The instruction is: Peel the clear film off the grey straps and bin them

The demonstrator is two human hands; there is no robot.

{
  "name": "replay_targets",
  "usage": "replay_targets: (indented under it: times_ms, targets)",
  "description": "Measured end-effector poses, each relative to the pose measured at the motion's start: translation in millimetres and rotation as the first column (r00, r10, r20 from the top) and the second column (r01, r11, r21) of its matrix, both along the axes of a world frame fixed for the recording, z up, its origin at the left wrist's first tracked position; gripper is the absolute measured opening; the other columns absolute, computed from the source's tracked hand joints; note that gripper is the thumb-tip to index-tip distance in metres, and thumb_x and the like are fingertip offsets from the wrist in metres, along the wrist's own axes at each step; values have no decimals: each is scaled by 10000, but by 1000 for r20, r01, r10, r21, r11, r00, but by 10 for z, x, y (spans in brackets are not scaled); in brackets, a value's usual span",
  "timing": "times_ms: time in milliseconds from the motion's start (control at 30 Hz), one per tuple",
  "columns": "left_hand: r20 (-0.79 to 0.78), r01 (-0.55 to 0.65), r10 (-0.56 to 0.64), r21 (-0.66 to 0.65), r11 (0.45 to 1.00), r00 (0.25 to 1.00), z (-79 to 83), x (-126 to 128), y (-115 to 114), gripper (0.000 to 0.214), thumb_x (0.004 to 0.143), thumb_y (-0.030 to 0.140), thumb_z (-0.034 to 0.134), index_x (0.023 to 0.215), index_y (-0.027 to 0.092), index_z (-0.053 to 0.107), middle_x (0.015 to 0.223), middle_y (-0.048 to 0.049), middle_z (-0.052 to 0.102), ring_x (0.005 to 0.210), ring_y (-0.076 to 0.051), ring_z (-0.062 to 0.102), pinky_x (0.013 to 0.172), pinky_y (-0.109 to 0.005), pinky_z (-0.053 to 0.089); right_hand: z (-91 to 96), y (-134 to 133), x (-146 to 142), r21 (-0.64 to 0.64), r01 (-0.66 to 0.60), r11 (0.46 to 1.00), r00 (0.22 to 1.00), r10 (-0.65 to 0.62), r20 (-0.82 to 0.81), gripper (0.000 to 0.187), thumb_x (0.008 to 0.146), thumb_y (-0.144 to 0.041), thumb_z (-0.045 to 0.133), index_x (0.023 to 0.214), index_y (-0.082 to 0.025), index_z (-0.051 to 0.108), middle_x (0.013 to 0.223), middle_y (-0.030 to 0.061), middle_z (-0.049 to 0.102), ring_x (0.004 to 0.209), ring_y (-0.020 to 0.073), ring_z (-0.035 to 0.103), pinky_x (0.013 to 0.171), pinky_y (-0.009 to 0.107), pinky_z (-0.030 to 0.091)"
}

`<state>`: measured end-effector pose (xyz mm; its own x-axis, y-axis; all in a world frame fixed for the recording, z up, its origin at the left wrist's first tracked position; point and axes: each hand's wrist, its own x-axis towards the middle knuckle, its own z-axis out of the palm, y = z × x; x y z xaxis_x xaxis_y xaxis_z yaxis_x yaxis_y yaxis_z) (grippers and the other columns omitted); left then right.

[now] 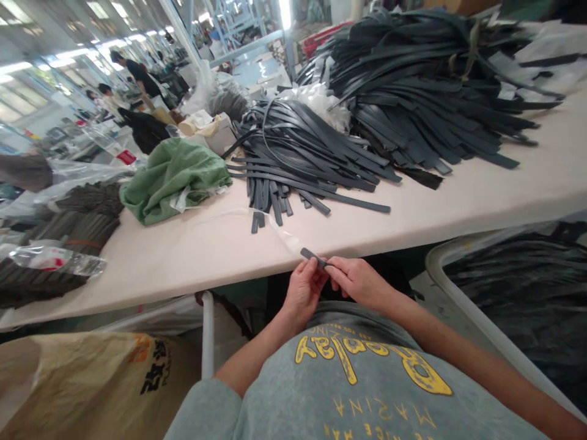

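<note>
Close to my body, at the table's front edge, both hands grip one dark grey strap (309, 252). My left hand (304, 286) pinches it near its flat end, which sticks out past the thumb over the table. Right beside it, my right hand (355, 280) has its fingers closed on the same strap; the rest of its length is hidden by my hands. A thin strip of clear plastic (287, 235) lies on the table just beyond the strap's end. Farther back is a loose bundle of similar grey straps (302, 146), their ends fanned toward me.
A larger heap of dark straps (413, 79) covers the back right of the table (435, 214). Green cloth (177, 177) and bundled brown-grey strips (68, 226) lie to the left. Below stand a tan sack (92, 385) and a white-rimmed bin (440, 263). People (137, 73) are in the background.
</note>
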<state>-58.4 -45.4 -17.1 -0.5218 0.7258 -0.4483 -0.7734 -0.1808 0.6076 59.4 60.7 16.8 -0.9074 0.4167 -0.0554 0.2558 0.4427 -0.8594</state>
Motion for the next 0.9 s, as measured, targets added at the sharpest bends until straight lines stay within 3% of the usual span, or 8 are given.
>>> replay_targets:
  times_ms: [67,133,233,433,567,633,733,900]
  targets:
    - [7,-95,95,-17,995,995,8,-67,-60,195,718,267,816,782,153,672,760,1,711,685,-90,663,713,-209,525,-5,123,195,-182,-46,982,999,46,-5,309,943,-406,445,1098,-197,613,730,21,677,549,147,607,531,265,482]
    - [19,-218,218,-30,976,976,8,-144,-130,236,680,272,847,754,162,651,716,23,692,642,-79,645,716,-218,528,-49,284,427,-249,-15,968,1000,20,19,437,900,-468,520,1251,-211,560,748,31,696,540,158,618,509,275,502]
    - [30,-255,256,-41,966,966,-36,-148,-204,284,641,294,874,749,160,648,720,15,693,655,-84,648,715,-221,526,-119,417,598,-201,82,976,996,-75,42,486,863,-520,570,1244,-217,579,709,50,699,483,167,591,462,289,488]
    - [0,-78,78,-39,996,997,-135,103,-186,346,589,332,901,764,130,681,760,-23,699,732,-112,655,688,-209,505,-33,151,247,-50,52,997,998,-55,-44,417,897,-480,515,1198,-204,602,703,11,678,497,143,595,554,283,516]
    - [1,-215,215,-19,976,977,-41,-15,-230,354,595,361,897,747,146,659,674,11,659,638,-84,620,638,-192,502,-45,231,398,-165,-16,986,1000,13,-18,508,881,-548,527,1252,-204,574,707,17,676,500,145,582,494,261,498]
    - [6,-280,280,12,960,960,5,-75,-264,348,593,349,899,737,153,650,657,24,647,613,-74,609,624,-184,502,-107,315,564,-206,-18,978,998,30,57,512,853,-601,541,1174,-210,620,669,20,663,486,150,571,456,255,480]
    - [9,-253,253,31,967,967,9,-34,-280,339,593,340,899,739,145,663,666,18,650,614,-72,606,636,-188,504,-185,302,647,-153,-21,988,989,43,141,433,862,-614,512,885,-212,672,601,11,616,469,140,550,450,241,450]
    - [4,-89,90,-45,995,996,-51,211,-236,432,524,367,928,819,127,723,709,-17,678,643,-96,616,639,-208,485,-99,-23,285,-69,-51,996,996,56,66,399,920,-522,445,749,-201,612,614,-5,599,492,122,539,501,233,441]
